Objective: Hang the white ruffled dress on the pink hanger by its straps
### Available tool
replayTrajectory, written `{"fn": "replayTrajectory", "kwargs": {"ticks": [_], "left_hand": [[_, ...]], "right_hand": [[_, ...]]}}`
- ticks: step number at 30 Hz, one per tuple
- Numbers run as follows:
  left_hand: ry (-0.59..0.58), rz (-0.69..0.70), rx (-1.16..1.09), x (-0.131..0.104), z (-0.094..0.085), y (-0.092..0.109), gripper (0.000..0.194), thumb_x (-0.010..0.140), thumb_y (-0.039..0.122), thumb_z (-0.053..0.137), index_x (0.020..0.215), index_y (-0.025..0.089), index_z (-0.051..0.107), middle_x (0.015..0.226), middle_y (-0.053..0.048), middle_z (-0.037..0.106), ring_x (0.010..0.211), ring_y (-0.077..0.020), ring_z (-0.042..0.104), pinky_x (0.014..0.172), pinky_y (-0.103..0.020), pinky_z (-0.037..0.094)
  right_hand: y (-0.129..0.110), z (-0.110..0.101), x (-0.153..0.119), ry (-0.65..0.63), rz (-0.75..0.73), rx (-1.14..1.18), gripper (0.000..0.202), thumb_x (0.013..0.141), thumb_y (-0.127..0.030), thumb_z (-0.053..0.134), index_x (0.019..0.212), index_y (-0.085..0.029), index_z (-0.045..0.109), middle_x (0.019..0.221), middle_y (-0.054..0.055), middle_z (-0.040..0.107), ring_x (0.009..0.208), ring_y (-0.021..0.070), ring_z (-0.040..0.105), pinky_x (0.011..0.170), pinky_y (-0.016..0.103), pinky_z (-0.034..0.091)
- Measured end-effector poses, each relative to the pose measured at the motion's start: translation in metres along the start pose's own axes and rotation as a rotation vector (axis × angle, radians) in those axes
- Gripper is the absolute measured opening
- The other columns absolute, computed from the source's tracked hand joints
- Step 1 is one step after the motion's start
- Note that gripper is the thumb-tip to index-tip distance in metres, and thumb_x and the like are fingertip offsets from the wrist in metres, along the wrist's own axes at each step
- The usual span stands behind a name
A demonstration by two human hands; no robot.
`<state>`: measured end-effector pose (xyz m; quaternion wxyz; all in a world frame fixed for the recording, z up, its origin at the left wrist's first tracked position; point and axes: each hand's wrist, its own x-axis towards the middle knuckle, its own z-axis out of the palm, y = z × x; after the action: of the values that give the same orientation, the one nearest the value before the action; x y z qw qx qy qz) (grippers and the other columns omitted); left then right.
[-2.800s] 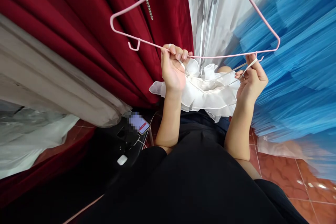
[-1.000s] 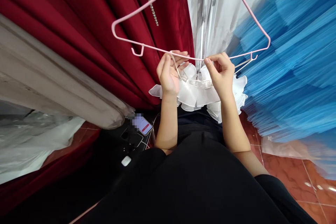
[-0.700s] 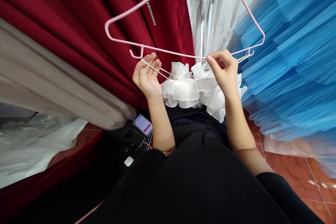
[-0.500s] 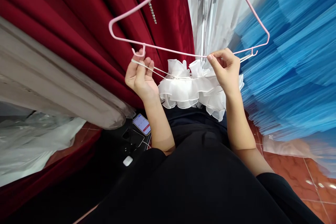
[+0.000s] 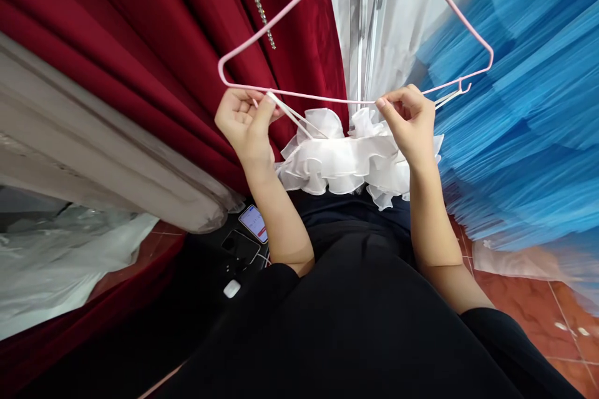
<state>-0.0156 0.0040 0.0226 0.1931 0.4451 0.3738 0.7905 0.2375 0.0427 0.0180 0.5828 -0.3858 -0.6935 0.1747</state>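
Observation:
A pink hanger (image 5: 322,97) is held up in front of me. My right hand (image 5: 409,121) pinches its bottom bar right of the middle. My left hand (image 5: 250,121) grips a thin white strap (image 5: 291,113) between thumb and fingers, close beneath the bar's left part; the left hook is mostly hidden by the fingers. A ruffled white garment (image 5: 339,156) hangs below the bar between my hands. Its other strap (image 5: 448,98) is looped on the hanger's small right hook (image 5: 465,86).
Red curtains (image 5: 187,25) and beige fabric (image 5: 116,137) hang at the left, blue tulle (image 5: 528,106) at the right. Two phones, one lit (image 5: 253,223), and a small white case (image 5: 231,288) lie on a black surface at lower left.
The hanger has shifted right and slightly down on its left side. My left hand has turned and closed round the strap, drawing its end inward to the right.

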Motion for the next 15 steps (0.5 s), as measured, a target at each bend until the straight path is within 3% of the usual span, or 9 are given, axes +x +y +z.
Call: {"fn": "replayTrajectory", "kwargs": {"ticks": [3, 7, 9, 12, 15], "left_hand": [[-0.010, -0.103, 0.010, -0.001, -0.002, -0.008, 0.010, 0.077, 0.020, 0.067, 0.080, 0.019, 0.057, 0.072, 0.002, 0.055, 0.065, -0.0109, 0.060, 0.067, -0.028, 0.056], [0.178, -0.073, 0.001, -0.003, -0.009, -0.025, 0.016, 0.079, 0.026, 0.065, 0.093, 0.024, 0.057, 0.084, 0.001, 0.057, 0.078, -0.0116, 0.062, 0.072, -0.024, 0.054], [0.209, -0.065, -0.016, -0.005, -0.011, -0.030, 0.018, 0.079, 0.028, 0.066, 0.094, 0.025, 0.057, 0.085, 0.001, 0.058, 0.077, -0.0117, 0.062, 0.070, -0.023, 0.053], [0.131, -0.202, -0.057, -0.012, -0.007, -0.028, 0.016, 0.082, 0.036, 0.064, 0.090, 0.023, 0.059, 0.083, -0.001, 0.062, 0.075, -0.0133, 0.064, 0.069, -0.024, 0.053], [-0.016, -0.340, -0.156, -0.021, 0.005, -0.023, 0.023, 0.085, 0.041, 0.061, 0.091, 0.019, 0.065, 0.091, -0.007, 0.068, 0.087, -0.0179, 0.068, 0.080, -0.029, 0.054]], "right_hand": [[0.001, 0.002, -0.003, 0.008, -0.023, -0.003, 0.021, 0.085, -0.040, 0.069, 0.077, -0.021, 0.067, 0.069, -0.001, 0.044, 0.064, 0.0111, 0.043, 0.061, 0.029, 0.035], [-0.001, 0.007, -0.006, 0.016, -0.039, -0.001, 0.020, 0.088, -0.037, 0.066, 0.077, -0.019, 0.066, 0.069, -0.002, 0.043, 0.066, 0.0104, 0.043, 0.062, 0.028, 0.035], [-0.002, 0.008, -0.006, 0.018, -0.041, -0.010, 0.020, 0.088, -0.036, 0.065, 0.078, -0.019, 0.066, 0.069, -0.002, 0.042, 0.066, 0.0102, 0.043, 0.062, 0.028, 0.035], [-0.003, 0.009, -0.006, 0.022, -0.037, -0.022, 0.019, 0.089, -0.036, 0.065, 0.079, -0.019, 0.066, 0.070, -0.002, 0.041, 0.066, 0.0104, 0.043, 0.062, 0.028, 0.035], [-0.002, 0.010, -0.006, 0.031, -0.030, -0.030, 0.019, 0.088, -0.037, 0.066, 0.079, -0.020, 0.065, 0.070, -0.002, 0.042, 0.067, 0.0113, 0.044, 0.065, 0.029, 0.039]]}}
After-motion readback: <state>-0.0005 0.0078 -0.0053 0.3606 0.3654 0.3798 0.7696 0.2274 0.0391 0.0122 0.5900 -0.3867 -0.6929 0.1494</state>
